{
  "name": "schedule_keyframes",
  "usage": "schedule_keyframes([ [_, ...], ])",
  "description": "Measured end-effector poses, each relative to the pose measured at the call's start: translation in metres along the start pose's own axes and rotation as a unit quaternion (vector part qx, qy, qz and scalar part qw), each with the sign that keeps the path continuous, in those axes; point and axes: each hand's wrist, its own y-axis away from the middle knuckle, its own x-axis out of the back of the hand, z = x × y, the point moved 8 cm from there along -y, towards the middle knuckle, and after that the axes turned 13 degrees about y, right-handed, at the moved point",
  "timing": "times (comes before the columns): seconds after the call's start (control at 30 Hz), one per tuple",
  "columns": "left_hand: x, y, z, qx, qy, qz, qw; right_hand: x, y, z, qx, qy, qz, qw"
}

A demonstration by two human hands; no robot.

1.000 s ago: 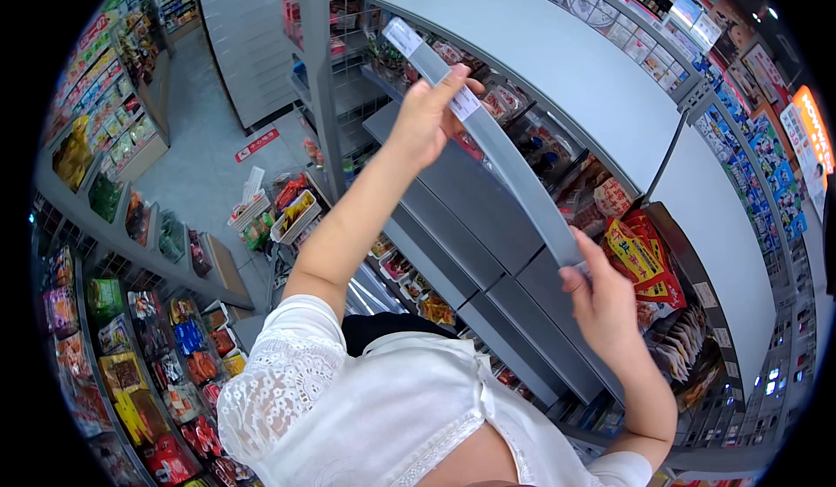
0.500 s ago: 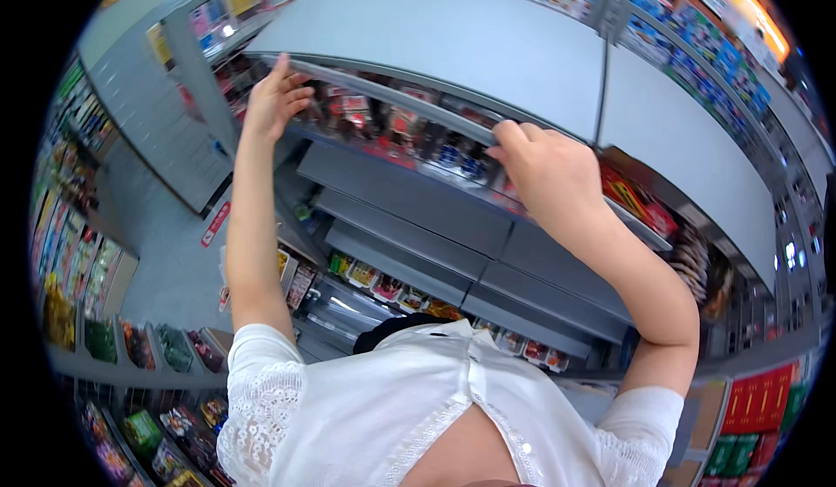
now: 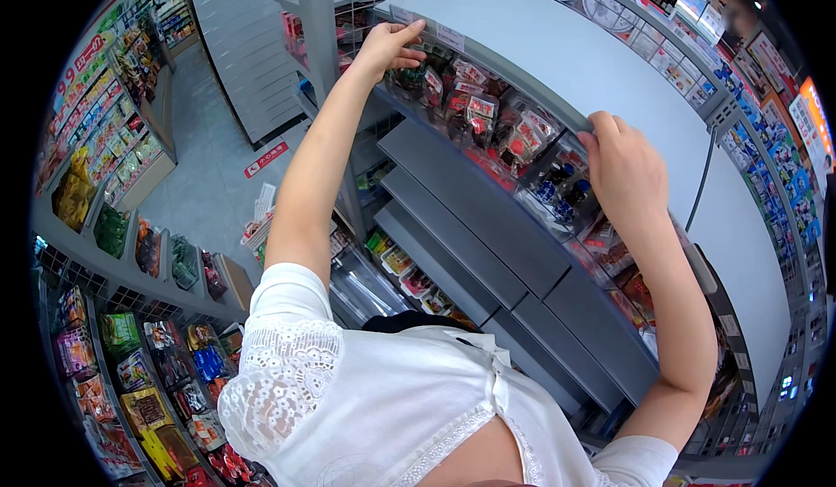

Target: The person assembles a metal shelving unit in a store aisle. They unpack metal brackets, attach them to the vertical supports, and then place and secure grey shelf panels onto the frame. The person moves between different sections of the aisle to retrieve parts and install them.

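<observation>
A long grey label strip (image 3: 518,79) runs along the front edge of the pale upper shelf board (image 3: 522,30). At its left end is my left hand (image 3: 389,50), its fingers apart and touching the strip. My right hand (image 3: 629,163) is farther along to the right, with its fingers curled closed on the strip's edge; the fingertips are partly hidden. Just below the strip, several clear-wrapped snack packs (image 3: 482,112) with red labels stand in a shelf bin. Blue-capped packs (image 3: 557,186) lie near my right wrist.
Bare grey shelves (image 3: 470,199) step down beneath the bin, with packaged food (image 3: 418,282) at the bottom. A grey upright post (image 3: 315,25) stands on the left. Snack racks (image 3: 148,382) fill the lower left, beside an aisle floor (image 3: 218,182). A dark cable (image 3: 702,178) crosses the board on the right.
The view has turned, so the shelf slants more steeply to the lower right. The strip, earlier slightly apart from the board, now lies along its edge. Both hands remain at it.
</observation>
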Motion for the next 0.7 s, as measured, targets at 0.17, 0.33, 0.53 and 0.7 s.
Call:
schedule_keyframes([
  [0.17,0.016,-0.018,0.003,0.006,0.046,0.02,0.999,-0.008,-0.018,-0.003,-0.003,0.008,-0.007,1.0],
  [0.33,0.026,-0.031,0.004,0.02,0.023,0.043,0.999,-0.012,-0.029,-0.009,0.001,0.006,-0.025,1.0],
  [0.53,0.033,-0.041,0.008,0.08,-0.038,0.037,0.995,-0.021,-0.031,-0.009,-0.006,0.007,-0.041,0.999],
  [0.7,0.032,-0.048,0.008,0.166,-0.13,0.024,0.977,-0.027,-0.033,-0.005,0.002,-0.003,-0.006,1.0],
])
